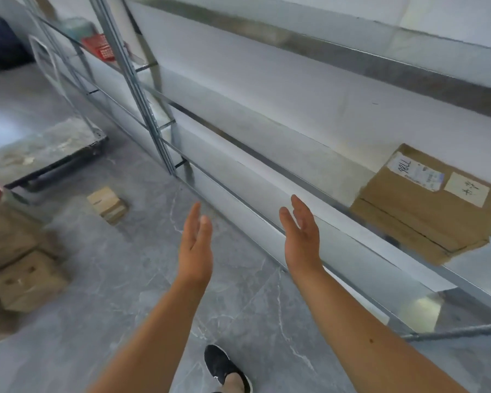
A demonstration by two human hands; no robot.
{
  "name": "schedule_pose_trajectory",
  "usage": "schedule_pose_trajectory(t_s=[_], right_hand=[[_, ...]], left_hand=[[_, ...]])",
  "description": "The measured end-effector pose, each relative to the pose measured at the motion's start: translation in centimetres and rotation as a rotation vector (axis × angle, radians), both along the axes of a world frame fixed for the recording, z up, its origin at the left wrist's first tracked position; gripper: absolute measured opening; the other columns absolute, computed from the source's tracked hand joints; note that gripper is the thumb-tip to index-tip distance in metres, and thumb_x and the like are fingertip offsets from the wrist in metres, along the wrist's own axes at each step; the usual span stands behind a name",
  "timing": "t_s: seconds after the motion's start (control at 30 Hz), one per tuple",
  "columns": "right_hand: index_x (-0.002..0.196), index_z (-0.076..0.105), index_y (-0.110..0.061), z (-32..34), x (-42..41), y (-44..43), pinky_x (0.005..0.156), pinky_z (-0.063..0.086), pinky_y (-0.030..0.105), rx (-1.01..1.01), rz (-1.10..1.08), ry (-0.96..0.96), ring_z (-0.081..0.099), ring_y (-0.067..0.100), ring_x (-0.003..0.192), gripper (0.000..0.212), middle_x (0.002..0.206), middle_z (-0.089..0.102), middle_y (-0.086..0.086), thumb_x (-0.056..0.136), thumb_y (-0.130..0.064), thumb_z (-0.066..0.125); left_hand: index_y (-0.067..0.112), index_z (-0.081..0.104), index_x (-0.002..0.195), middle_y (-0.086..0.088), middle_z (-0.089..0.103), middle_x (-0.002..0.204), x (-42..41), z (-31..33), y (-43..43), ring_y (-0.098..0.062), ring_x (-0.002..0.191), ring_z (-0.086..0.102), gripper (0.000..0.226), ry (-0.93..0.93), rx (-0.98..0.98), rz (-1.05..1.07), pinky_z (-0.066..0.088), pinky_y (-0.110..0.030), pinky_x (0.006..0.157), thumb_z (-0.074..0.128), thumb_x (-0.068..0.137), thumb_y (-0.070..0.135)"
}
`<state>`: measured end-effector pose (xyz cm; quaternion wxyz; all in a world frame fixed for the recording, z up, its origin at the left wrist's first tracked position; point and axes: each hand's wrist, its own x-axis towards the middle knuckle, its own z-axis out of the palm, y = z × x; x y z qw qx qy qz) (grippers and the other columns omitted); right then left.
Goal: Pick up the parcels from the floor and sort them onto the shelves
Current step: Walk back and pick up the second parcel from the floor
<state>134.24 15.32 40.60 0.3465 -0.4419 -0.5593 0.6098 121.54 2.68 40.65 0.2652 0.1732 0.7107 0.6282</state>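
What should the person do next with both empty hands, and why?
Probably turn left and reach down for the small brown cardboard parcel on the grey floor. The left hand and right hand are open and hold nothing, and one flat cardboard parcel already lies on the metal shelf.

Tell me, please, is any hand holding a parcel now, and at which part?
Nothing is held. The left hand and the right hand are both open and empty, palms facing each other above the floor.
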Motion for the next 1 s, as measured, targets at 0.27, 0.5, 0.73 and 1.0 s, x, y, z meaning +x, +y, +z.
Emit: schedule_pose_trajectory(t_s=[0.27, 0.5, 0.73, 1.0], right_hand=[[0.16, 0.041, -0.027, -0.2, -13.9, -1.8, 0.126, 0.032, 0.037, 0.044, 0.287, -0.015, 0.04, 0.007, 0.15, 0.053, 0.164, 0.042, -0.01, 0.109, -0.035, 0.053], [0.159, 0.041, -0.024, -0.2, -23.2, -3.0, 0.127, 0.031, 0.039, 0.04, 0.428, -0.002, 0.04, 0.007, 0.15, 0.07, 0.163, 0.043, -0.008, 0.095, -0.05, 0.053], [0.159, 0.039, -0.028, -0.6, -31.7, -2.1, 0.122, 0.035, 0.028, 0.031, 0.57, 0.002, 0.039, 0.007, 0.151, 0.06, 0.165, 0.042, -0.009, 0.104, -0.043, 0.057], [0.159, 0.04, -0.022, -1.8, -43.9, 3.0, 0.115, 0.036, 0.016, 0.032, 0.7, 0.048, 0.04, 0.006, 0.15, 0.056, 0.164, 0.043, -0.006, 0.107, -0.04, 0.053]], left_hand=[[0.036, 0.031, 0.163, 0.016, 0.033, 0.165, -11.8, -0.9, -2.7, 0.004, 0.144, 0.031, 0.049, 0.031, -0.025, 0.187, 0.027, 0.001, 0.093, 0.034, 0.114, 0.038], [0.034, 0.033, 0.164, 0.024, 0.033, 0.157, -19.1, -0.6, -4.2, 0.01, 0.14, 0.028, 0.051, 0.027, -0.005, 0.304, 0.026, 0.011, 0.085, 0.034, 0.114, 0.04], [0.036, 0.031, 0.163, 0.021, 0.031, 0.165, -25.2, -0.5, -3.5, 0.007, 0.149, 0.029, 0.053, 0.076, 0.003, 0.373, 0.027, -0.002, 0.104, 0.038, 0.111, 0.043], [0.037, 0.029, 0.164, 0.03, 0.033, 0.157, -34.9, -1.2, 0.5, 0.013, 0.145, 0.03, 0.052, 0.082, -0.027, 0.505, 0.024, -0.016, 0.116, 0.037, 0.113, 0.041]])
